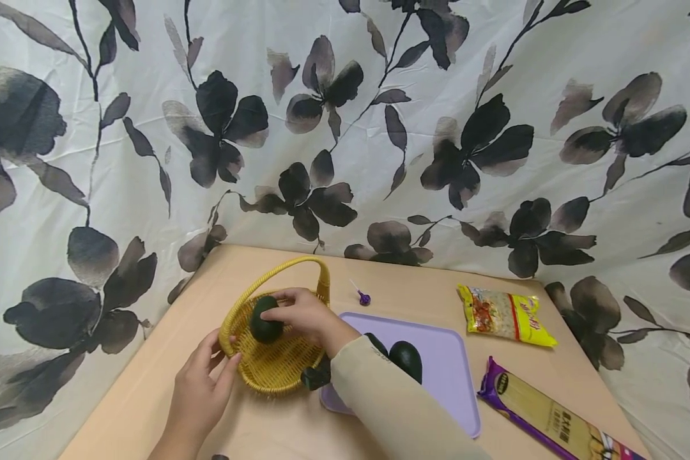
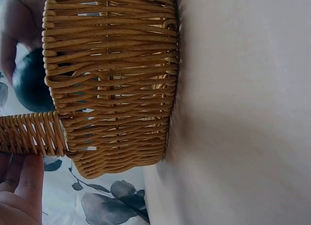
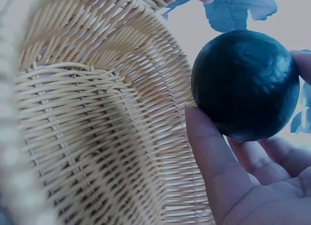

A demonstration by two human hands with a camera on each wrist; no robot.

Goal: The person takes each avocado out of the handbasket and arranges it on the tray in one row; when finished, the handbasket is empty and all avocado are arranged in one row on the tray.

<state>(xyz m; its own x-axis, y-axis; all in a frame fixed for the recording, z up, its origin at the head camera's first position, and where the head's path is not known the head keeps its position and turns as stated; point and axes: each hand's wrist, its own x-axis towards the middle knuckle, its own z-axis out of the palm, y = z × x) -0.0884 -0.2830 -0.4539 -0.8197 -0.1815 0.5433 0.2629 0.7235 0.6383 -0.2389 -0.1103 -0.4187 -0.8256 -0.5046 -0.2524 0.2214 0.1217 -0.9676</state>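
A dark green avocado is held by my right hand over the yellow wicker basket. Fingers and thumb curl round the fruit in the right wrist view, with the bare woven inside of the basket below. At the basket's left side, my left hand pinches the lower end of the arched handle between thumb and fingers. Two more avocados lie on a lilac tray; the right sleeve partly hides one of them.
A small purple-wrapped lollipop lies behind the tray. To the right are a yellow-ended snack bag and a long purple-edged packet. A floral cloth hangs along the table's back edge.
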